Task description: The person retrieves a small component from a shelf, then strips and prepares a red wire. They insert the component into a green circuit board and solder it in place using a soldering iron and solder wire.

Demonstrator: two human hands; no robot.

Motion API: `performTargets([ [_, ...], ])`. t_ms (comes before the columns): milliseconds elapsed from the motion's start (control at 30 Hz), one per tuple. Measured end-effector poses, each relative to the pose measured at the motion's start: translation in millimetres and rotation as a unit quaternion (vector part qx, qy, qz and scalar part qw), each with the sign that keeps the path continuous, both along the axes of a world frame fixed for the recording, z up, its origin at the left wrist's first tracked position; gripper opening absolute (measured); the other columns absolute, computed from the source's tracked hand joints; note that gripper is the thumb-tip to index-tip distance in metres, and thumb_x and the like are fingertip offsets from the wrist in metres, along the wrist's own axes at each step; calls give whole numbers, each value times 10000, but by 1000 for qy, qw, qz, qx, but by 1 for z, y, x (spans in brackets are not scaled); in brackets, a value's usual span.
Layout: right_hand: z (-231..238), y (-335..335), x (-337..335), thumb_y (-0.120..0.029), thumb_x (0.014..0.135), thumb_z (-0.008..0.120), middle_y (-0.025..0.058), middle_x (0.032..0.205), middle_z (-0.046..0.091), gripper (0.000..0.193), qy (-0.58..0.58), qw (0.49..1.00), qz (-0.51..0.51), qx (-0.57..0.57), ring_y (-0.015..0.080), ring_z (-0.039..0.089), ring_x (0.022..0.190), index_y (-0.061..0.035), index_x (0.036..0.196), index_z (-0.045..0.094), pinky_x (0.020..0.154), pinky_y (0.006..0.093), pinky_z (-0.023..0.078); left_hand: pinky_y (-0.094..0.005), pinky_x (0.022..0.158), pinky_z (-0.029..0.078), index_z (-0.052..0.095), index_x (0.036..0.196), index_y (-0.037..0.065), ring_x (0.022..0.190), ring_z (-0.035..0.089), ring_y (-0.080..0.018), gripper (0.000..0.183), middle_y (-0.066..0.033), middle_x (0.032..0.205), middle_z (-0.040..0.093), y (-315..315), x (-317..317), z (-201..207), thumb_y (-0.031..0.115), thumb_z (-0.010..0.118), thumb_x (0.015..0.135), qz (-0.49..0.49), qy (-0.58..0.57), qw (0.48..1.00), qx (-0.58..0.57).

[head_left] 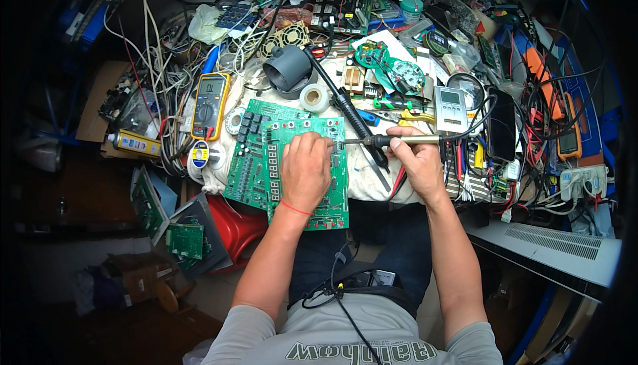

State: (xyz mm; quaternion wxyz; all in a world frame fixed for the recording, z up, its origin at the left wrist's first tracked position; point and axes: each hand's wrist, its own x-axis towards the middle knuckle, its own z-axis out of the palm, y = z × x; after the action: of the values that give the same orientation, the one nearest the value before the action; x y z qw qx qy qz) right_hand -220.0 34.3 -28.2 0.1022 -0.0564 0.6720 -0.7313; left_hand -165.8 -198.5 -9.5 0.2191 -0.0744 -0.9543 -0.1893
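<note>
My right hand grips a soldering iron with a dark front and pale handle; its tip points left at the right part of a green circuit board. Over the middle of that board rests my left hand, fingers curled together near the iron's tip. Whatever its fingertips hold is hidden. The board carries a column of seven-segment displays. It overlaps a second green circuit board with black relay-like blocks, at its left. A long black ribbed tool lies slanting just beyond the iron.
A yellow multimeter, a solder spool, a grey cylindrical cup and a white roll stand around the boards. Right of them lie a silver device and a black phone. Wires and electronic parts crowd the back.
</note>
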Motion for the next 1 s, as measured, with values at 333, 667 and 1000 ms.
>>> performTargets([
  [333,1,1,1,-129,984,699,57,941,716,261,-2,1000,6,-2,101,659,836,13,1203,708,779,254,538,-431,839,468,688,1004,66,944,604,-320,102,-96,1001,638,2,-2,1,82,720,908,4,-1,1000,-13],
  [667,1,1,1,-123,984,705,41,949,712,251,0,1000,8,-7,90,650,835,4,1201,710,772,242,532,-428,808,463,710,993,86,931,607,-308,94,-76,980,642,4,-5,0,89,729,901,13,3,1000,-26],
  [1000,-1,2,1,-128,989,700,27,950,707,260,-5,1000,18,-6,69,633,825,15,1206,702,764,231,524,-422,799,458,708,961,107,915,610,-277,54,-59,947,621,4,-6,-2,126,707,910,12,6,999,-41],
])
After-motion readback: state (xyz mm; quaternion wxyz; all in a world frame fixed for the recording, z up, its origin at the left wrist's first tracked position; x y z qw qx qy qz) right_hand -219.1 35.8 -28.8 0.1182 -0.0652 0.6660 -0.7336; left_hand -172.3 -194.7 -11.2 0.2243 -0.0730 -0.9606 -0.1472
